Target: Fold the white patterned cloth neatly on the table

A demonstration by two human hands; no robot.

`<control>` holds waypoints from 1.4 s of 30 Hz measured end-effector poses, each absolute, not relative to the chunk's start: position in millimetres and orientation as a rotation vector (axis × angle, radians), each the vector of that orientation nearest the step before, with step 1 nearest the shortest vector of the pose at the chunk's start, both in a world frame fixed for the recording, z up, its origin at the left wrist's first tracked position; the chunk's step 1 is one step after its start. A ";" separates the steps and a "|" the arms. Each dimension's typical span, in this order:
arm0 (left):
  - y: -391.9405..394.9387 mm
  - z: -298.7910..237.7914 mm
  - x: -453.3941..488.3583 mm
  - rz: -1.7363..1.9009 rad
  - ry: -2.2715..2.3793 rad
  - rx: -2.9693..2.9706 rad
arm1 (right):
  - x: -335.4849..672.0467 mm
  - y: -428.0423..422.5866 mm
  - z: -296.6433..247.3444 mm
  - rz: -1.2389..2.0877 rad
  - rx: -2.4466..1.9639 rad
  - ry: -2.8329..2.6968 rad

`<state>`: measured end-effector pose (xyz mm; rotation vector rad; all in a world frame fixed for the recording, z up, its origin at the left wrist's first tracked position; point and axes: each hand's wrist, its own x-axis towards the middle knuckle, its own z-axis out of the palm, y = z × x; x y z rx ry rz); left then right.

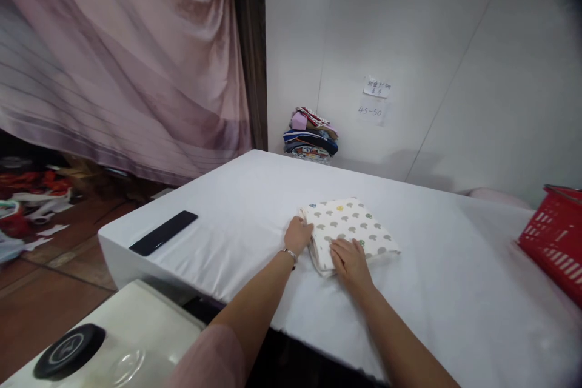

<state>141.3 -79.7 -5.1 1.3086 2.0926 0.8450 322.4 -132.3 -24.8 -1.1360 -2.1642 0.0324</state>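
A folded white cloth (352,227) printed with small grey, yellow and green shapes lies in the middle of a table under a white cover (454,291). My left hand (297,235), a bracelet at its wrist, curls around the cloth's left edge and grips it. My right hand (349,260) rests flat on the cloth's near corner, fingers stretched out and pressing down.
A pile of folded colourful clothes (310,135) sits at the table's far edge against the white wall. A black flat device (163,232) lies at the left end. A red plastic basket (555,242) stands at the right. A pink curtain (122,60) hangs to the left.
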 end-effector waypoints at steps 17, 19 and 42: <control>-26.6 -7.2 124.6 0.823 1.921 1.771 | 427.7 -76.8 -76.7 0.121 -1.654 -1.422; -23.4 -6.5 121.4 0.803 1.893 1.781 | 428.5 -75.2 -78.3 0.154 -1.638 -1.404; -73.2 -22.4 104.4 1.093 1.980 1.617 | 322.3 -119.7 -14.5 -0.008 -1.427 -2.260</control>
